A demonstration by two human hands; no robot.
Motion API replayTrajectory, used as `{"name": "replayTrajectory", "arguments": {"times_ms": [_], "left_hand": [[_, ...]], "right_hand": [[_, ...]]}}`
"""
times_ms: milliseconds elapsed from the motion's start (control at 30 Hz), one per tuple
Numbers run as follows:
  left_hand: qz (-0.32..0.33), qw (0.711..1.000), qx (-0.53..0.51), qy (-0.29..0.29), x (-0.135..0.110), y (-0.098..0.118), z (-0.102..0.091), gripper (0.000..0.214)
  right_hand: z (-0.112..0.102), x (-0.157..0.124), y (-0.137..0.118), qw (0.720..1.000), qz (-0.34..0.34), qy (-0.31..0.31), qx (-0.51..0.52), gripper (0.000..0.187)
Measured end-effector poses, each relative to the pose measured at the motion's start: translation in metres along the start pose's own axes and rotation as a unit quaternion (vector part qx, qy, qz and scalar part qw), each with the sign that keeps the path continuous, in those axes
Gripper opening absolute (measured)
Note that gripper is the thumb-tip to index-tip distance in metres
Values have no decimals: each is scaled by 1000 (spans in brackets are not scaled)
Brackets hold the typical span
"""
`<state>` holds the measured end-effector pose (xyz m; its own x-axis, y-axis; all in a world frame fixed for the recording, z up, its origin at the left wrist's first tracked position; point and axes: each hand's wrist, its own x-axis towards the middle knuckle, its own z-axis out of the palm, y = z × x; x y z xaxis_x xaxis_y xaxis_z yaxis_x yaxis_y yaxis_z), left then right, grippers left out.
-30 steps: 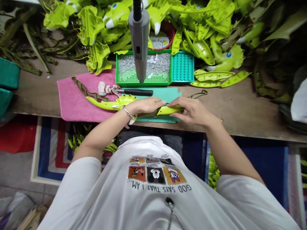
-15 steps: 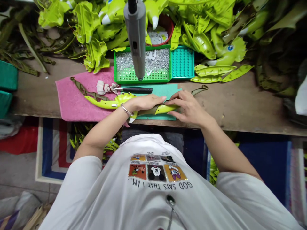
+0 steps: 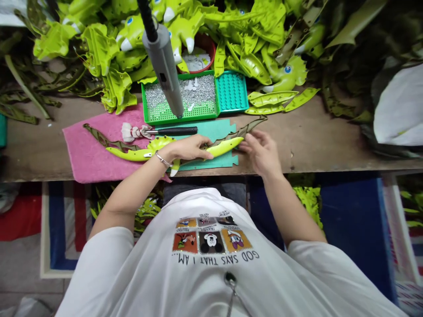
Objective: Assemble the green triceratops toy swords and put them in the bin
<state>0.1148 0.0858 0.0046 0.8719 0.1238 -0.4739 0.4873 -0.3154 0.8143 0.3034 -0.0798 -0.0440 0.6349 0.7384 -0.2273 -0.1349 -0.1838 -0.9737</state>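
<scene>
My left hand [image 3: 187, 149] lies on a long lime-green plastic dinosaur toy part [image 3: 224, 147], fingers curled down on it, holding it against the teal mat [image 3: 218, 130]. My right hand [image 3: 261, 152] is just right of the part's tip, fingers bent and touching it and a dark olive strip [image 3: 246, 128] behind it. A second lime-green dinosaur piece [image 3: 135, 154] lies on the pink cloth [image 3: 89, 154] left of my left wrist. A black-handled brush [image 3: 158, 131] lies beyond the hands.
A grey electric screwdriver [image 3: 163, 66] hangs over a green tray of screws [image 3: 180, 99], with a teal tray [image 3: 231, 91] beside it. Heaps of lime-green toy shells [image 3: 109, 48] and olive strips crowd the back of the wooden bench [image 3: 324, 141]. A white bag [image 3: 399, 108] sits at the right.
The view swung so everything shifted left. The green part now points up to the right, and my right hand has slid to its far tip. The hanging screwdriver tilts.
</scene>
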Motion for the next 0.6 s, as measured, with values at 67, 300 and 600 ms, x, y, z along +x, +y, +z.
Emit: {"name": "replayTrajectory", "arguments": {"times_ms": [67,300,600], "left_hand": [[-3,1000,-1,0,0,1,-1,49],[-7,1000,-8,-1,-1,3,-1,41],[-11,995,100,22,-7,9,5,41]], "right_hand": [[8,-2,-2,987,120,-55,93,59],[23,-6,-11,968,156,-37,194,57],[28,-5,2,970,137,0,200,58]]}}
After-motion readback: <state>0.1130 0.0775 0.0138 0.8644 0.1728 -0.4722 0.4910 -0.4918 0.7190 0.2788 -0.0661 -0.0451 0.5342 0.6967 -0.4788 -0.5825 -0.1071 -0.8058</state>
